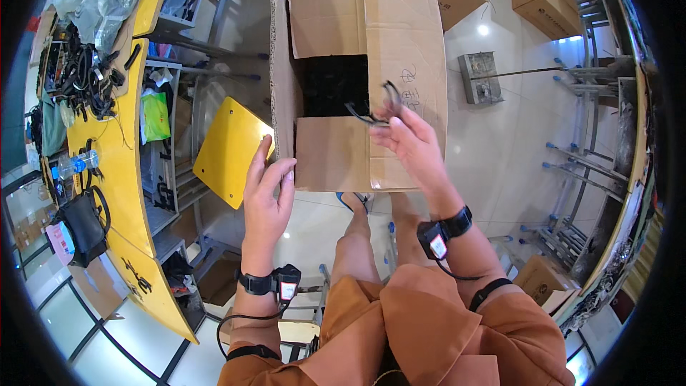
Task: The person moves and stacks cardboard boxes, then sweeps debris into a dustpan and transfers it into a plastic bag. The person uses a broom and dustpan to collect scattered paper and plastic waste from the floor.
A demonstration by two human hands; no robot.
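Note:
A large cardboard box stands before me, with flaps partly folded over its top. Dark contents, too dim to make out, show through the gap between the flaps. My right hand is above the right flap, fingers closed on a thin black cable or strap, blurred, whose looped ends stick out over the opening. At the box's left edge, my left hand has its thumb and fingers apart, next to the upright left flap; whether it touches the cardboard is unclear. It holds nothing visible.
A yellow stool is left of the box. Beyond it, a long yellow workbench carries a tangle of black cables, plastic bags and a black bag. More cartons and a metal block with a rod lie on the floor to the right.

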